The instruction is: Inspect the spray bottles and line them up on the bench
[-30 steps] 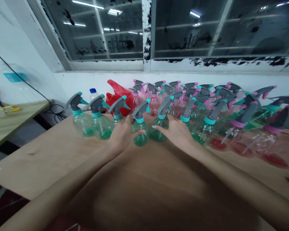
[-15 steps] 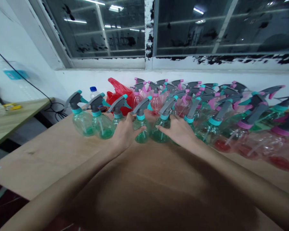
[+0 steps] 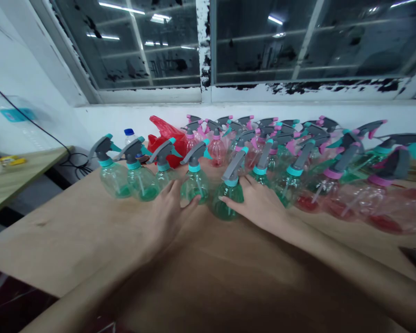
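Clear green spray bottles with grey and teal trigger heads stand in a row across the wooden table (image 3: 55, 231). My right hand (image 3: 260, 201) is wrapped round the right side of one green spray bottle (image 3: 228, 207), its thumb across the front; that bottle is nearer to me than its neighbours. My left hand (image 3: 168, 206) is by another green spray bottle (image 3: 194, 182), fingers at its left side and thumb apart in front of its base. Further left are more green spray bottles (image 3: 145, 185). A little green liquid lies in several of them.
Pink spray bottles (image 3: 370, 201) with red liquid stand at the right, more crowd behind. A red plastic bag (image 3: 166, 136) and a blue-capped bottle (image 3: 129, 135) are by the wall. A side table (image 3: 24, 178) and black cable (image 3: 79, 159) are at left.
My right hand has drawn its green spray bottle toward me, out of line with the others. My left hand has loosened from its bottle and come back slightly toward me. The view has shifted.
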{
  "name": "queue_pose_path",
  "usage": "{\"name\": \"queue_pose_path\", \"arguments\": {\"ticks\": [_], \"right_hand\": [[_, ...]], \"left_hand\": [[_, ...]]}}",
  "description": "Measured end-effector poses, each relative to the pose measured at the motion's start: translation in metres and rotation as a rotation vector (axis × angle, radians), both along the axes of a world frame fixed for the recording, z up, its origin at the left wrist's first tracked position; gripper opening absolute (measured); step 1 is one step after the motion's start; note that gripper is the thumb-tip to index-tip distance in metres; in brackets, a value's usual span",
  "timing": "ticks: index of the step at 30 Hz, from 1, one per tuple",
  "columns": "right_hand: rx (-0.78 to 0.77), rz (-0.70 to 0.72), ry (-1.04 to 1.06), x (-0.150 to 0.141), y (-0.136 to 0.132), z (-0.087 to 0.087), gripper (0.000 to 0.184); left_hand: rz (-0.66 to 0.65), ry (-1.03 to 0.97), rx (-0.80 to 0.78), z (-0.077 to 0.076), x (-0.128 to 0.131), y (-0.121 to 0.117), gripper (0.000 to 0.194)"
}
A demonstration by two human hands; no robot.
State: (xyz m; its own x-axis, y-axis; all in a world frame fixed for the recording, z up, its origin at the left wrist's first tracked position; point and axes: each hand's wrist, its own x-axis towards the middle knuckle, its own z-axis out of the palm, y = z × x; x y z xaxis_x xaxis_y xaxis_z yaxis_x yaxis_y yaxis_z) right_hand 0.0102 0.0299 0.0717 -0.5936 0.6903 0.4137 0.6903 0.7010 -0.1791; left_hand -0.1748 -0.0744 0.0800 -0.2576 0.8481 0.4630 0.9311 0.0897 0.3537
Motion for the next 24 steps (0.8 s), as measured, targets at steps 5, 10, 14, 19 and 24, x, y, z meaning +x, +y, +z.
{"name": "queue_pose_path", "arguments": {"ticks": [5, 10, 14, 19, 24], "right_hand": [[0.059, 0.046, 0.005, 0.020, -0.019, 0.001, 0.047], [0.047, 0.091, 0.028, 0.042, -0.039, 0.002, 0.026], [0.010, 0.159, 0.015, 0.058, -0.051, 0.004, 0.033], [-0.047, 0.216, 0.110, 0.073, -0.064, 0.004, 0.045], [-0.145, 0.252, 0.196, 0.086, -0.069, -0.008, 0.058]], "left_hand": [[-0.254, -0.183, -0.125, 0.005, 0.026, -0.007, 0.048], [-0.504, -0.386, -0.118, 0.012, 0.063, 0.012, 0.061], [-0.630, -0.491, -0.149, 0.019, 0.088, 0.022, 0.062], [-0.766, -0.608, -0.160, 0.018, 0.109, 0.022, 0.054], [-0.798, -0.673, -0.056, 0.007, 0.119, 0.019, 0.030]]}}
